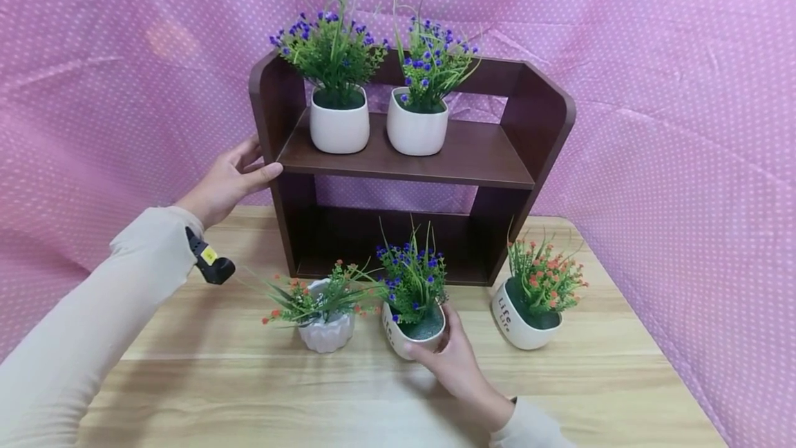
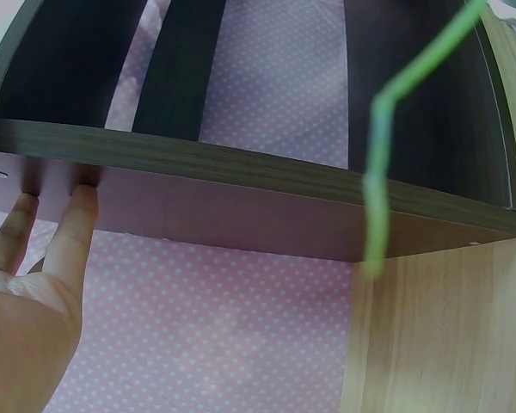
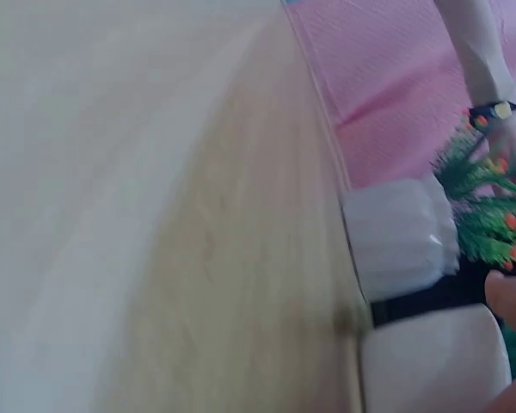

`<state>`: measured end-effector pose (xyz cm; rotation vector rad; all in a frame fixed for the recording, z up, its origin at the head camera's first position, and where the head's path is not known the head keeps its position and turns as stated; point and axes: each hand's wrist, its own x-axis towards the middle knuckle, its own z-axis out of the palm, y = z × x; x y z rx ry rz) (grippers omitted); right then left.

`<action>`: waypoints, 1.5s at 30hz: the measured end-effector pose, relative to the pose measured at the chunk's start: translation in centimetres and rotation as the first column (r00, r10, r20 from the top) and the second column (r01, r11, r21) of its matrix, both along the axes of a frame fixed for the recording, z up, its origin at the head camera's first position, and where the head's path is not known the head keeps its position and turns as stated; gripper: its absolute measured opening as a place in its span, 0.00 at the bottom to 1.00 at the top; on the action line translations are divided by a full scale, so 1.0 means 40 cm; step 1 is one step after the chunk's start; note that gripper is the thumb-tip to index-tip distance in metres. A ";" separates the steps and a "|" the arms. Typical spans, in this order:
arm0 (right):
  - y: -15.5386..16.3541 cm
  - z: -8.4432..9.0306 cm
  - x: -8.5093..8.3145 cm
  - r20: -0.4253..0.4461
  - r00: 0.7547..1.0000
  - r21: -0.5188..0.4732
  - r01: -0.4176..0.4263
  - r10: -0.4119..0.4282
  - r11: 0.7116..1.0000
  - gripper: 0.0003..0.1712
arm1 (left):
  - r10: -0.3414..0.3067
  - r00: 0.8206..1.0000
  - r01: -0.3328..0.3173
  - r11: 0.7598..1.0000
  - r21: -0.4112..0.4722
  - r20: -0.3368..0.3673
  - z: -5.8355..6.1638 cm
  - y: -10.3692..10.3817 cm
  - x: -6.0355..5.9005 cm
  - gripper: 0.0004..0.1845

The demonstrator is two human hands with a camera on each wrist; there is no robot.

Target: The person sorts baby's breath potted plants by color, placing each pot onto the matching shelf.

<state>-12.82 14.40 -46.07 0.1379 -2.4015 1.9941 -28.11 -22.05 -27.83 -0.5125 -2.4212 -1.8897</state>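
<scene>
On the left, the person's pale-sleeved left forearm (image 1: pixel 81 344) is reaching up and inward across the frame, a black wrist strap (image 1: pixel 208 258) circling it just behind the hand. The left hand (image 1: pixel 220 182) is holding the left side panel of the dark brown shelf unit (image 1: pixel 481 151): its fingers (image 2: pixel 73 228) are extending apart against the outer face, while the thumb is lying over the front edge. In front of the unit's lower left, a fluted white pot with orange flowers (image 1: pixel 326 334) is standing on the wooden table (image 1: pixel 236 393). Above, two white pots with purple flowers are sitting side by side on the upper shelf, one on the left (image 1: pixel 339 123), the other near the middle (image 1: pixel 417 126).

Below them, a lettered pot with purple flowers (image 1: pixel 413 303) is being gripped in front of the shelf unit, beside the fluted pot; whether its base is touching the table cannot be told. The right hand (image 1: pixel 457 361) is coming in from the lower right, thumb pressing the pot's near side and fingers curving around its right side. Farther right, a lettered pot with orange flowers (image 1: pixel 528 330) is standing well apart from the hand.
</scene>
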 end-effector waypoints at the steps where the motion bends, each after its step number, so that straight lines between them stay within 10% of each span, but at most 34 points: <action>1: -0.008 -0.002 0.002 -0.009 1.000 0.007 0.022 -0.022 1.000 0.60 | -0.001 1.000 0.001 1.000 0.002 -0.002 0.000 0.000 0.000 0.37; 15: -0.046 -0.013 0.001 0.003 0.982 0.019 0.188 -0.188 0.982 0.57 | -0.005 1.000 0.005 1.000 0.010 0.004 0.000 0.001 0.000 0.37; 45: 0.013 -0.022 -0.008 0.007 0.990 -0.004 0.138 -0.138 0.990 0.59 | -0.004 1.000 0.004 1.000 0.012 0.002 -0.003 0.002 -0.005 0.37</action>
